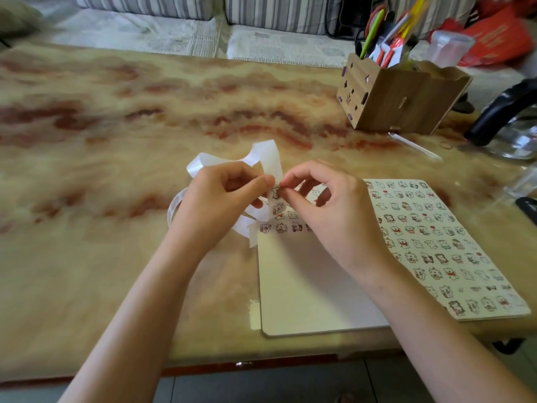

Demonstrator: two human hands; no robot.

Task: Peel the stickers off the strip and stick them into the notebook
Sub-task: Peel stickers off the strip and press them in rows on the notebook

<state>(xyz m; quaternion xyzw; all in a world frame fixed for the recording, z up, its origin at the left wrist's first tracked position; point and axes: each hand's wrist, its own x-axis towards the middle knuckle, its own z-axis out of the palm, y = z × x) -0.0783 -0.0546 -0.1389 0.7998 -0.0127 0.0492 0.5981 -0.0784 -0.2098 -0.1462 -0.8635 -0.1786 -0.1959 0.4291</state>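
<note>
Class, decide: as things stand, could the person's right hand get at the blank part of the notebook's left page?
Probably yes. The right hand pinches at the strip directly above the notebook, and its blank area sits just below the hand with nothing lying on it.

White sticker strip point(266, 158) curls in loose loops over notebook's point(305, 280) top-left corner, pinched betw. left hand point(220, 196) & right hand point(334, 210) at a cartoon sticker point(276, 194). Notebook lies open, flat: R pg packed w/ rows of small cartoon stickers point(430, 242); L pg has stickers along top only, rest blank.
</note>
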